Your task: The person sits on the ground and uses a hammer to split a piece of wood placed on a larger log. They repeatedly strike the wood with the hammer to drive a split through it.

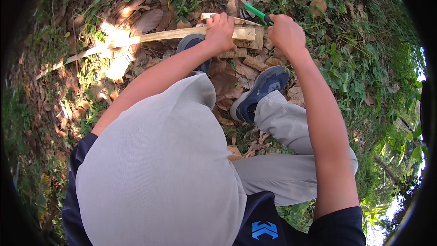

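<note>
My left hand (pixel 220 32) is closed over a long, pale wooden strip (pixel 159 36) near its right end. The strip runs off to the left over the leaves. Its right end lies on a short wooden block (pixel 258 38), and a thinner wood piece (pixel 246 21) sits just beyond. In my right hand (pixel 287 34), a green-and-black-handled hammer (pixel 255 10) points up and left, past the block. Its head is hard to make out against the brown leaves.
My left shoe (pixel 190 42) is partly under the strip; my right shoe (pixel 268 89) stands nearer me. Wood offcuts (pixel 255 64) lie between them. Dry leaves (pixel 148 21) and green plants (pixel 348 54) cover the ground. My knee in grey trousers (pixel 159 155) fills the lower left.
</note>
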Motion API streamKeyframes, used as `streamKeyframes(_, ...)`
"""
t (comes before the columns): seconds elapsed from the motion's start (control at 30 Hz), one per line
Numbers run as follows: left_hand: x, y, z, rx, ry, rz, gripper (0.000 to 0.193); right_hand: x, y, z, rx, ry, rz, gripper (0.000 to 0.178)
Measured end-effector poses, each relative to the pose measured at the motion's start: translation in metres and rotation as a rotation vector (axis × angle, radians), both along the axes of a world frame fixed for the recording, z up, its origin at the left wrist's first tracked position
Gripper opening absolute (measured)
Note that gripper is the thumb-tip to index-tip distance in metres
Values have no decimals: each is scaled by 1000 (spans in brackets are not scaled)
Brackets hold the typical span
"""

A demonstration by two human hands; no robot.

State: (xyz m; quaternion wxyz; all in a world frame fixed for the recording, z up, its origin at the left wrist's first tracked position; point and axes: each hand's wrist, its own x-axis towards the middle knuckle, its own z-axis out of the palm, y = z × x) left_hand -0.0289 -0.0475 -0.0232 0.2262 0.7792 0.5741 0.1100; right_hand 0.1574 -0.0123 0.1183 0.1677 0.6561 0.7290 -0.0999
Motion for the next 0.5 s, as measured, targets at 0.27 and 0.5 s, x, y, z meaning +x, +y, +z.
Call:
streamKeyframes(0.27,2,-2,4,3,-1,13,94,-7,3,-4,93,50,120,36)
streamKeyframes(0.5,0,-4,0,92,-30,25,95,-12,16,8,-97,39,64,43)
